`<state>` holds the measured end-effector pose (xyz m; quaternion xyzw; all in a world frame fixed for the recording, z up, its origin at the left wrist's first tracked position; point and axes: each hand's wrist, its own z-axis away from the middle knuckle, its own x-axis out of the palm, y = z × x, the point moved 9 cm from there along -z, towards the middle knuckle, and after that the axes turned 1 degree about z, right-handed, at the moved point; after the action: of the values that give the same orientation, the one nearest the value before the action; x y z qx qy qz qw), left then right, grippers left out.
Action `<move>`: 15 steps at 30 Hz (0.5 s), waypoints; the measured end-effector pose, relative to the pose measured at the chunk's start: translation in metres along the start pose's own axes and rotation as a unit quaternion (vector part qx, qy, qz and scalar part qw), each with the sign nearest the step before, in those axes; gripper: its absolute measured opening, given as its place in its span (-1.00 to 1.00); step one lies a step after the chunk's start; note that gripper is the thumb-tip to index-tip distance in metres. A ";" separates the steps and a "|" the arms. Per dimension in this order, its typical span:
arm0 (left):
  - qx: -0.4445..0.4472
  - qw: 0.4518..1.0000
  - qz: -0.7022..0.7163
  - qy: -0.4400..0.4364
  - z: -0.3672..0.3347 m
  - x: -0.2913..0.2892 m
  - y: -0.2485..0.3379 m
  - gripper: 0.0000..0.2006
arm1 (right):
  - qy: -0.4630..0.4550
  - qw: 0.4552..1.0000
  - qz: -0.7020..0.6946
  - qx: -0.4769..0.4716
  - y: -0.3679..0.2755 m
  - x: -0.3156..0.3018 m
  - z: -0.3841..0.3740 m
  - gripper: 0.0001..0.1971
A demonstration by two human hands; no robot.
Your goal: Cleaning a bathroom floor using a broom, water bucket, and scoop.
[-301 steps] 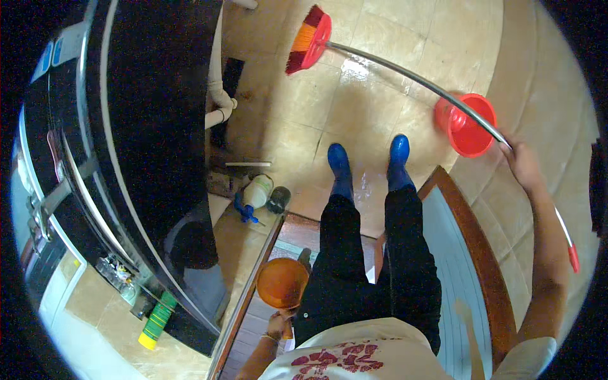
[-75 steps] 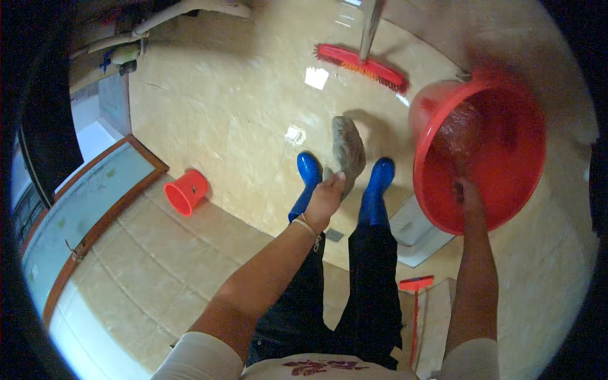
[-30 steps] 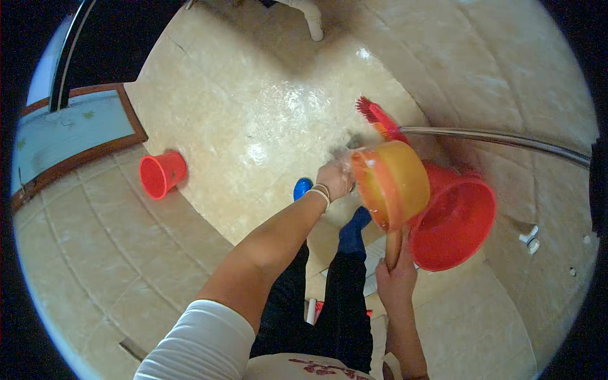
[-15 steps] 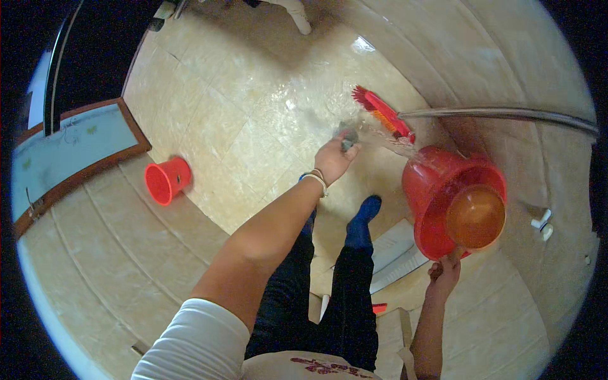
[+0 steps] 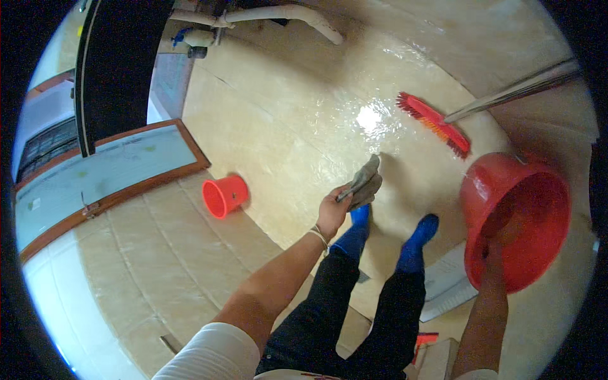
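Observation:
My left hand (image 5: 334, 212) is closed on a wet grey cloth (image 5: 365, 183), held up over the shiny wet floor in front of my feet. On the right, my right hand (image 5: 493, 253) reaches over the near rim into a large red bucket (image 5: 484, 190). It grips the handle of an orange-brown water dipper (image 5: 506, 223), whose bowl is only dimly seen in the bucket's shadow. A red scrub brush (image 5: 434, 123) with a long metal pole stands on the floor beyond the bucket, its pole slanting off to the right.
A small red bucket (image 5: 225, 195) lies tipped toward me near the left wall. Beyond it is a wood-framed door (image 5: 114, 180). Pale pipes (image 5: 288, 12) run along the far end. A white ridged fixture (image 5: 449, 282) lies between my blue-covered feet (image 5: 418, 237) and the large bucket.
The dipper has gone from above the large bucket's rim down into it with my right hand. The splash of water near the brush has ended. My view has shifted left.

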<state>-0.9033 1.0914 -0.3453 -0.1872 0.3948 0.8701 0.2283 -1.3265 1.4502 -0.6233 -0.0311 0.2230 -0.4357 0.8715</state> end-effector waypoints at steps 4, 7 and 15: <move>-0.041 0.983 0.174 -0.030 0.011 0.052 -0.006 -0.73 | 0.060 0.991 -0.100 -0.070 -0.126 -0.085 -0.023 -0.93; -0.022 0.978 0.205 0.004 0.016 0.017 -0.005 -0.73 | -0.078 0.989 -0.078 -0.098 -0.140 -0.062 0.041 -0.85; -0.087 0.959 0.260 0.066 0.031 -0.050 -0.021 -0.74 | -0.223 0.949 -0.221 -0.032 -0.150 -0.085 0.218 -0.96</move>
<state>-0.8554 1.1155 -0.3132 -0.1537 0.3665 0.9163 -0.0499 -1.3919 1.3926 -0.3595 -0.2036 0.0243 -0.5921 0.7793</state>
